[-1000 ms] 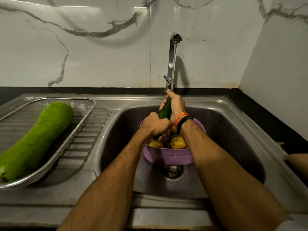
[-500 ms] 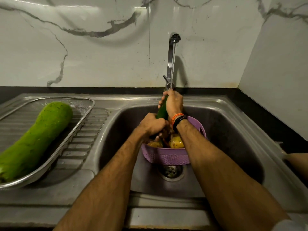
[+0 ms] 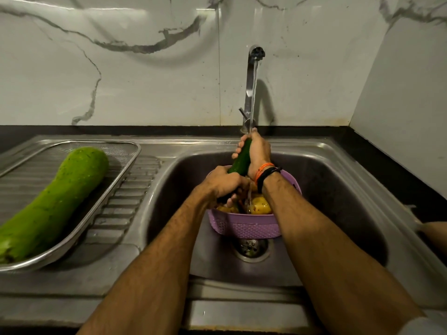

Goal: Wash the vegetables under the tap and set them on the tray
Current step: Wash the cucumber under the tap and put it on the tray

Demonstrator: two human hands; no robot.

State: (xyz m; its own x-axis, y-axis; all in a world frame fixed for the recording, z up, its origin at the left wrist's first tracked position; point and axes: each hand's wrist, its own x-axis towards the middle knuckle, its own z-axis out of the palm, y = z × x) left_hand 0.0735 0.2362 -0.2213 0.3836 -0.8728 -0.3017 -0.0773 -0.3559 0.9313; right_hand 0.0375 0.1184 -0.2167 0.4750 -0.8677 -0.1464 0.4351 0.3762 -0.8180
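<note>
Cucumber (image 3: 242,158) gripped between both hands under tap (image 3: 251,88).

The cucumber (image 3: 240,158) is hidden at both ends by the left hand (image 3: 223,183) and right hand (image 3: 258,151). The bottle gourd (image 3: 52,203) is cut off by the left edge. Most of the basket (image 3: 244,226) contents lie hidden behind the forearms.

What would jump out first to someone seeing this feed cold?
Both hands, the left hand and the right hand, grip a dark green cucumber under the running tap, above a purple basket of yellowish vegetables in the sink. At far left, a big light green gourd lies on the metal tray on the drainboard.
</note>
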